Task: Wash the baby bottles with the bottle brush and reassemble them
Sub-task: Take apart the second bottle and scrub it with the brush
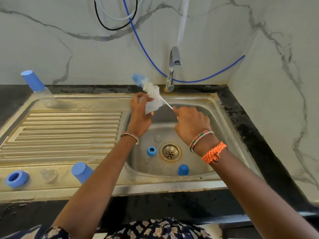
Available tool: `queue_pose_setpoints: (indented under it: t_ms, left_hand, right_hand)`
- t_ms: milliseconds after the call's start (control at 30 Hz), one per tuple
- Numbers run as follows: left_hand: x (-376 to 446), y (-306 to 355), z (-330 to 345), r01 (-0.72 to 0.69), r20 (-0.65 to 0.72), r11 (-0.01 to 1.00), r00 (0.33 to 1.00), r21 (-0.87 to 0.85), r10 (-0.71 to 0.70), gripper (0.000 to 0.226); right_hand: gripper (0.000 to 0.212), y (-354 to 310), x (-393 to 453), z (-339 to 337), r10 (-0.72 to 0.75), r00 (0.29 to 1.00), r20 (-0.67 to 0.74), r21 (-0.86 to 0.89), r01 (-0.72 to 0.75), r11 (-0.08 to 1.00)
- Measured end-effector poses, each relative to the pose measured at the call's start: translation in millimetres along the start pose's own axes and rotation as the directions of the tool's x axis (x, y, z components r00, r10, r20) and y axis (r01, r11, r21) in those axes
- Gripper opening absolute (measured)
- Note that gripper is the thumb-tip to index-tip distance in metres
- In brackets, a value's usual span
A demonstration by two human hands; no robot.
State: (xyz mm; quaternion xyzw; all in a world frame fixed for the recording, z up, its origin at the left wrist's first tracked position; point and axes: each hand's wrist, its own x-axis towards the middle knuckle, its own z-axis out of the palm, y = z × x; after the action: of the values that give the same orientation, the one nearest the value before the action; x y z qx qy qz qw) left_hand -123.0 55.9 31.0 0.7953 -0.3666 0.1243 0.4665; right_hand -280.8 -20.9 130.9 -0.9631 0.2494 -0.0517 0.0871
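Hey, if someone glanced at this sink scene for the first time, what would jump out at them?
First, the two hands over the basin: the left hand holds a clear bottle while the right hand grips the wire stem of a white bottle brush. Next, the bright blue pieces: a ring and a cap down by the drain, and a capped bottle standing on the drainboard's far left corner.

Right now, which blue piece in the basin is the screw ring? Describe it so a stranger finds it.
Start at the sink basin and find the brass drain. The screw ring lies just left of it. Unlike the solid blue cap nearer the front, it is open through the middle.
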Motion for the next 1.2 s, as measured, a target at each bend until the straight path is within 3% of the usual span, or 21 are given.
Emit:
queue_pose_setpoints:
  t_ms: [133,267,367,433,533,600,667,733,833,933,1000,1133,1200]
  left_hand:
    - [12,-17,-18,0.173,-0.129,0.985,0.976,-0.020,-0.175,0.047]
    - [1,5,-4,0.034,0.018,0.999,0.999,-0.031,-0.034,0.047]
    - [2,6,-1,0.181,-0.106,0.952,0.972,-0.246,-0.212,0.048]
    - [11,0,-10,0.294,-0.132,0.829,0.908,-0.475,-0.397,0.045]
    - [25,-15,-23,0.531,0.140,0.422,0.728,-0.735,-0.672,0.031]
    - [25,-29,-29,0.637,0.299,0.243,0.619,-0.731,-0.726,0.026]
    - [20,-37,-30,0.703,0.392,0.164,0.557,-0.692,-0.732,0.025]
    - [14,-35,-28,0.730,0.425,0.153,0.540,-0.666,-0.726,0.022]
    - [12,-21,-22,0.732,0.474,0.214,0.606,-0.647,-0.638,0.031]
    - [14,-8,-17,0.723,0.446,0.281,0.635,-0.631,-0.631,0.025]
    - [20,-8,-24,0.704,0.404,0.255,0.623,-0.663,-0.670,0.021]
    - [34,-28,-47,0.664,0.488,0.070,0.613,-0.745,-0.621,0.021]
    - [29,-26,-41,0.712,0.498,0.164,0.617,-0.683,-0.609,0.020]
  right_hand:
    - [0.047,5,-22,2,-0.013,1.000,-0.027,0.007,0.013,1.000]
    - [0.044,5,-1,8,0.011,0.999,-0.032,0.008,-0.011,1.000]
    - [0.048,5,7,12,0.000,0.998,-0.064,0.009,0.001,1.000]
    - [0.057,12,-5,19,-0.028,0.998,-0.055,0.013,0.029,0.999]
    - [0.065,33,-27,40,-0.039,0.998,-0.051,0.038,0.040,0.998]
    - [0.062,49,-33,51,0.015,0.998,-0.069,0.059,-0.011,0.998]
    - [0.061,58,-35,58,0.050,0.992,-0.117,0.096,-0.038,0.995]
    - [0.062,58,-34,61,0.013,0.987,-0.158,0.111,0.005,0.994]
    - [0.068,45,-23,59,-0.043,0.997,-0.071,0.035,0.045,0.998]
    - [0.064,37,-5,55,-0.022,0.998,-0.052,0.053,0.024,0.998]
    - [0.063,39,-2,53,-0.040,0.997,-0.059,0.048,0.043,0.998]
    - [0.068,43,-24,54,-0.118,0.993,-0.026,-0.003,0.118,0.993]
    - [0.069,43,-24,53,-0.112,0.993,-0.023,0.000,0.112,0.994]
